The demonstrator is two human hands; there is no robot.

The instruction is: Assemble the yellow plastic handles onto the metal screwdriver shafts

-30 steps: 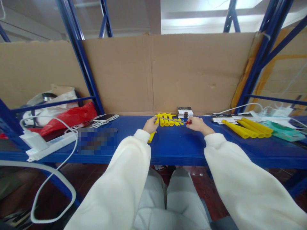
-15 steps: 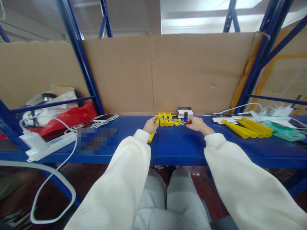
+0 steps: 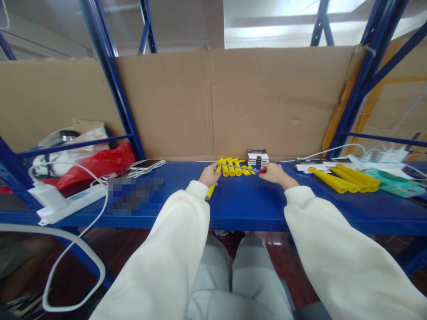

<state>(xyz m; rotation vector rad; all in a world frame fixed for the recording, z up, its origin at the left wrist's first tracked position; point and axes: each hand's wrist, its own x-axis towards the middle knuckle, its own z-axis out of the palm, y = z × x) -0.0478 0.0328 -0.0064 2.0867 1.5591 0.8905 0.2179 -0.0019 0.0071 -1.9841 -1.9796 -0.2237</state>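
My left hand (image 3: 209, 174) is closed around a yellow tapered tube (image 3: 211, 191), whose lower end sticks out below the fingers. My right hand (image 3: 274, 173) grips the red handle of a screwdriver (image 3: 246, 168). Its thin metal shaft points left, and the tip lies by the upper part of the held tube; whether they touch I cannot tell. Beneath and behind the shaft, several more yellow tubes (image 3: 231, 172) lie side by side on the blue shelf. Small yellow pieces (image 3: 248, 170) are scattered just left of my right hand.
A stack of black-and-white cards (image 3: 258, 156) stands behind my right hand. To the right lie more yellow cones (image 3: 356, 178) and a green packet (image 3: 393, 182). At left are a white power strip (image 3: 73, 204), a phone (image 3: 147, 164) and a red bag (image 3: 96, 169). Cardboard (image 3: 267, 98) walls the back.
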